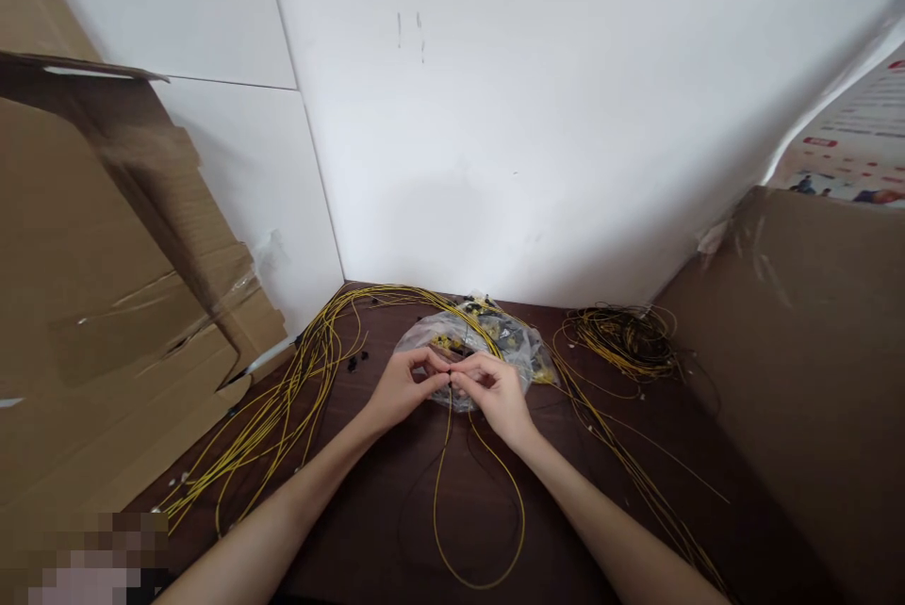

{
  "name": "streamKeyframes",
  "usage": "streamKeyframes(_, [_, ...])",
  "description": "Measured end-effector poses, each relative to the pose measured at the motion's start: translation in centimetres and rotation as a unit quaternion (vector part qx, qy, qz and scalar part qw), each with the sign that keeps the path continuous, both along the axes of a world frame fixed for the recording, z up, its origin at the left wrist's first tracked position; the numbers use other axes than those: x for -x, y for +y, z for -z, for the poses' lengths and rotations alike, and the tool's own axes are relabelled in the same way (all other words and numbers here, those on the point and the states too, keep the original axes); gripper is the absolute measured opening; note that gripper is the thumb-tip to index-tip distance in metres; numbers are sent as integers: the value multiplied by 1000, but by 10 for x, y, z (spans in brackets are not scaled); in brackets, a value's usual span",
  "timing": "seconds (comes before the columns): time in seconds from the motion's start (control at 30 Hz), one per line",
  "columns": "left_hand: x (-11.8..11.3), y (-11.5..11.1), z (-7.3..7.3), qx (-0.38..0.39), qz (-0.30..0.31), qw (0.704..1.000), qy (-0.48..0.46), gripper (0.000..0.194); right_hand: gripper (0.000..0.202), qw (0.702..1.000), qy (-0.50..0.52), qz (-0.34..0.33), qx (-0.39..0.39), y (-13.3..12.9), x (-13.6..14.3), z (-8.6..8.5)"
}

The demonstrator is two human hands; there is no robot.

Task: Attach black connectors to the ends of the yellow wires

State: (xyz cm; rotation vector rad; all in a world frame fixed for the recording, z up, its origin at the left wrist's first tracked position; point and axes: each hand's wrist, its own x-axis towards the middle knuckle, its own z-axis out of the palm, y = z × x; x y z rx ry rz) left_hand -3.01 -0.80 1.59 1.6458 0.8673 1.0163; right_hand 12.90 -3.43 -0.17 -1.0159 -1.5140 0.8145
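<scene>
My left hand [412,384] and my right hand [493,386] meet at the middle of the table, thumbs and fingertips pinched together. Between the fingertips is a small dark part at the end of a yellow wire [521,520]; its exact kind is too small to make out. From the pinch the wire hangs toward me in a long loop and runs back under my right hand. Just behind and below both hands lies a clear plastic bag [519,341] with small yellow and black pieces in it.
Many long yellow wires [311,379] spread along the table's left side. At the back right lies a coiled wire bundle [626,341], with more strands running toward me. Small black pieces [357,362] lie left of the bag. Cardboard [106,303] stands left, a brown box [798,332] right, a white wall [495,115] behind.
</scene>
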Motion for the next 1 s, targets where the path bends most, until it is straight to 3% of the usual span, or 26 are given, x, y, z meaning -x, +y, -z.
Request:
streamKeyframes(0.23, [3,3,-5,-1,15,1000,14,31,20,996,-42,53,-54,-5,3,-3])
streamKeyframes(0.43, [6,5,-10,23,-53,998,4,29,17,979,-134,106,-115,-2,-10,-7])
streamKeyframes(0.7, [10,13,-1,7,-97,995,7,30,29,942,-300,48,-146,8,-17,3])
streamKeyframes(1.0, [9,13,-1,-4,-83,994,65,28,36,908,-398,63,-114,8,-15,6])
